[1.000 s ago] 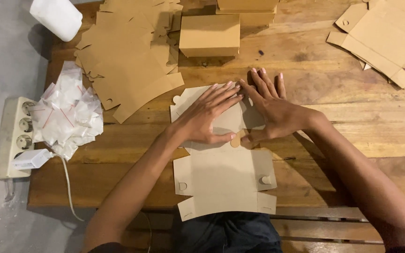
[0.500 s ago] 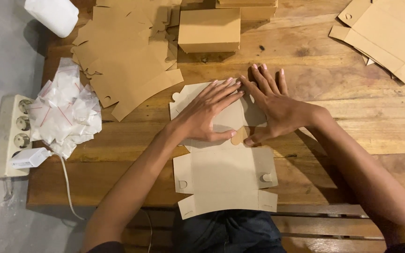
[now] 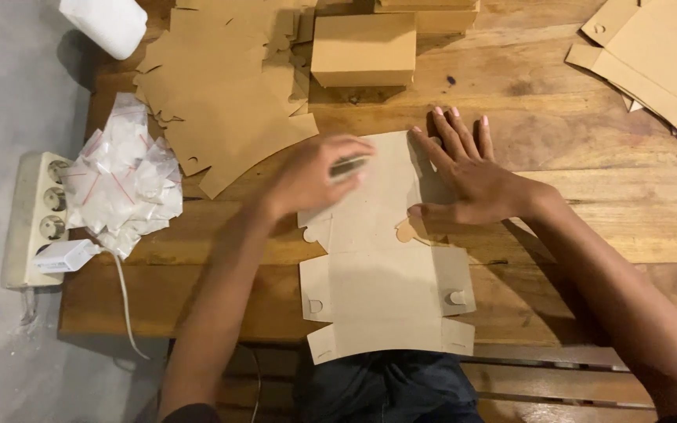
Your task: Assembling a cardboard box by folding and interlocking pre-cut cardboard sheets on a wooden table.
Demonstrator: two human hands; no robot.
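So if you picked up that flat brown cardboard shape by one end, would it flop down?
Probably a little. The flat cardboard cutout looks thin, with crease lines and small flaps, so it would likely bend at those folds. It seems light for its size. The right hand presses it flat, so it may slide easily on the wooden table.

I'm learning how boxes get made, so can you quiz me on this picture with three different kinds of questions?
1. True or false: the right hand lies flat on the unfolded cardboard box blank.
2. What sits at the top middle of the wooden table? A) a folded-up brown box B) a red cup C) a pair of scissors
3. Fill in: the left hand looks blurred, and to its left lies a pile of clear plastic ____.

Key
1. True.
2. A, the folded-up brown box.
3. Bags: the plastic bags lie beside a white power strip.
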